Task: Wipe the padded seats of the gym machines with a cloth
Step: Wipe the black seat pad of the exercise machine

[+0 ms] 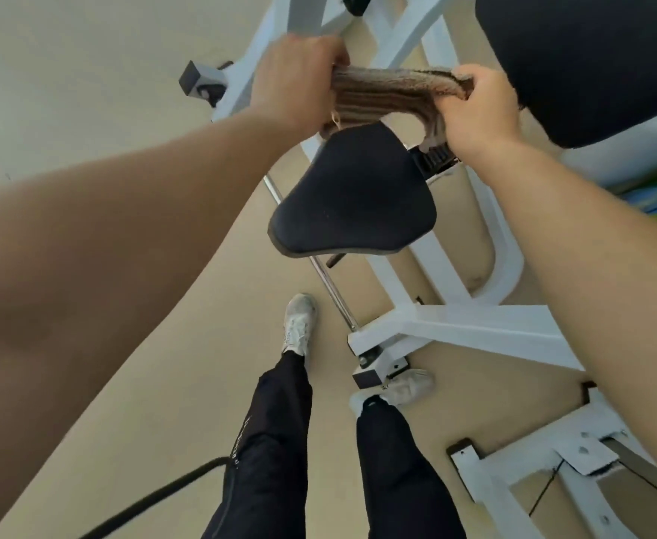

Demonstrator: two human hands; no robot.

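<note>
Above the far narrow end of the dark padded saddle-shaped seat, left hand and right hand each grip an end of the striped brown towelling cloth, stretched crosswise; seat lies below, nearer the person.

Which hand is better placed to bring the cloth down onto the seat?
Right, narrowly. The right hand and left hand both grip the cloth above the seat, but the right sits nearer its far edge, with cloth hanging below; the left is up by the white frame.
</note>
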